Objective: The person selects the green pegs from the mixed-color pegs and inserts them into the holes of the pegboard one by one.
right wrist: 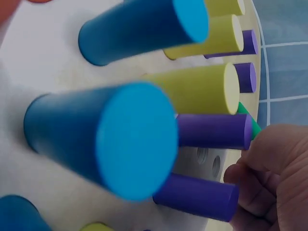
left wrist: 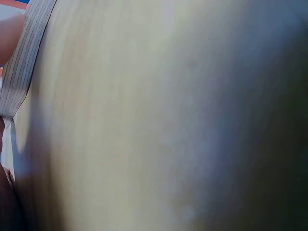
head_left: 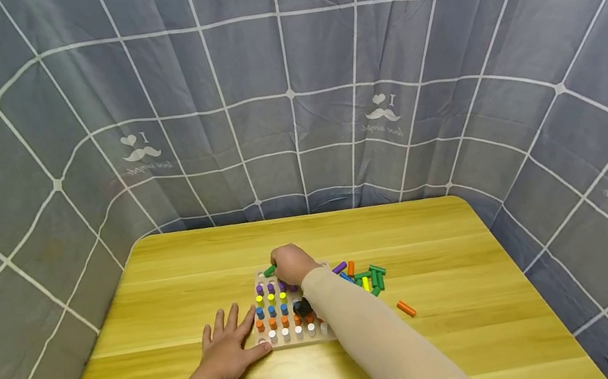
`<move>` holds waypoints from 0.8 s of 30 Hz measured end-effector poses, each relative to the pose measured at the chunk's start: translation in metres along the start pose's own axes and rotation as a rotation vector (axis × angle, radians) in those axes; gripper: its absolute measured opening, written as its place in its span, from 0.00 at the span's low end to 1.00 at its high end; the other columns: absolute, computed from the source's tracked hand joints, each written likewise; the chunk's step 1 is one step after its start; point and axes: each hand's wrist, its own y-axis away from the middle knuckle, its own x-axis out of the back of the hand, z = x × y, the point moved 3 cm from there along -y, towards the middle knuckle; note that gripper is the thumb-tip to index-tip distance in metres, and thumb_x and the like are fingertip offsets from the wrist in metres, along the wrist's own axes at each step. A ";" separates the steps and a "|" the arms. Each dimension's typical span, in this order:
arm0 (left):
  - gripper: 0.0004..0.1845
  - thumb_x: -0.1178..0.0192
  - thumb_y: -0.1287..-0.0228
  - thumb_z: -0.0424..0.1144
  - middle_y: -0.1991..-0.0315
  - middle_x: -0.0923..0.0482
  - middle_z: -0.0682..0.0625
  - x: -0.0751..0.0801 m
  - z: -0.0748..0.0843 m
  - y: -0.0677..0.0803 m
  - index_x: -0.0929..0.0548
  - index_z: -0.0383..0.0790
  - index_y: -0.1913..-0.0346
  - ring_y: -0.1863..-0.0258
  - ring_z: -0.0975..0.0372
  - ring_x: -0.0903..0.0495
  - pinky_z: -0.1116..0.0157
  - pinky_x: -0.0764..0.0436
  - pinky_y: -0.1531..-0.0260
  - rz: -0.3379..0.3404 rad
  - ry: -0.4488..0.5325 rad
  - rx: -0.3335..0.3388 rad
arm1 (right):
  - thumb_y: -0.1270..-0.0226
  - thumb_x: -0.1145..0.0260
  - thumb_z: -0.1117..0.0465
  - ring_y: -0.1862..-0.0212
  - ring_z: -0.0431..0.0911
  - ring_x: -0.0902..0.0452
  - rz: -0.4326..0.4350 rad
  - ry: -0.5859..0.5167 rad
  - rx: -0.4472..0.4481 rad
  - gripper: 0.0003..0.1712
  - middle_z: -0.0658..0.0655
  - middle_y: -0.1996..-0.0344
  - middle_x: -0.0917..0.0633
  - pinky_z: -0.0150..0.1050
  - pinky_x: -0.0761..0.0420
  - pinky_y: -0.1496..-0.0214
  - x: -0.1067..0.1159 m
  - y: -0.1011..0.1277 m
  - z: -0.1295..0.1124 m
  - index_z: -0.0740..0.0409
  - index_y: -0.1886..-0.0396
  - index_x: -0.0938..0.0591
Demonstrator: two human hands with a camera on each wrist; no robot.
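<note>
A wooden pegboard (head_left: 305,339) holds rows of purple, yellow, blue, orange and white pegs. Over its far left corner, my right hand (head_left: 292,264) pinches a green peg (head_left: 270,271), which leans at a slant by a hole in the far row. The right wrist view shows the fingers (right wrist: 284,149) on that peg, behind purple pegs (right wrist: 211,131) and large blue pegs (right wrist: 137,142). My left hand (head_left: 228,349) lies spread on the table, its thumb touching the board's near left corner. In the left wrist view, the board's layered edge (left wrist: 24,62) shows beside a finger.
Loose green pegs (head_left: 375,279) lie in a pile right of the board, with a few purple, blue, yellow and orange ones. A single orange peg (head_left: 406,308) lies farther right. A grey checked curtain (head_left: 292,118) surrounds the wooden table (head_left: 456,338).
</note>
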 end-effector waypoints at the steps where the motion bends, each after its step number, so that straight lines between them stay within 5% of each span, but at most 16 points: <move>1: 0.52 0.41 0.34 0.75 0.13 0.60 0.36 0.001 0.000 0.001 0.44 0.57 0.14 0.16 0.32 0.68 0.27 0.71 0.25 0.000 0.000 0.002 | 0.24 0.35 0.64 0.66 0.39 0.20 -0.003 0.002 0.000 0.11 0.53 0.58 0.09 0.35 0.15 0.56 0.000 0.000 -0.002 0.57 0.49 0.10; 9: 0.51 0.42 0.34 0.75 0.13 0.59 0.36 0.003 0.002 0.001 0.44 0.58 0.15 0.16 0.33 0.67 0.27 0.69 0.25 0.014 -0.014 -0.006 | 0.21 0.37 0.64 0.68 0.40 0.21 0.001 0.033 -0.008 0.10 0.52 0.61 0.10 0.34 0.18 0.61 0.000 -0.001 -0.012 0.55 0.51 0.11; 24: 0.52 0.43 0.35 0.77 0.13 0.60 0.38 0.001 -0.002 -0.002 0.46 0.60 0.14 0.15 0.34 0.68 0.29 0.70 0.24 0.000 -0.021 0.008 | 0.17 0.40 0.62 0.54 0.41 0.13 -0.016 0.146 0.030 0.14 0.51 0.53 0.09 0.36 0.12 0.50 -0.005 -0.008 -0.025 0.51 0.43 0.12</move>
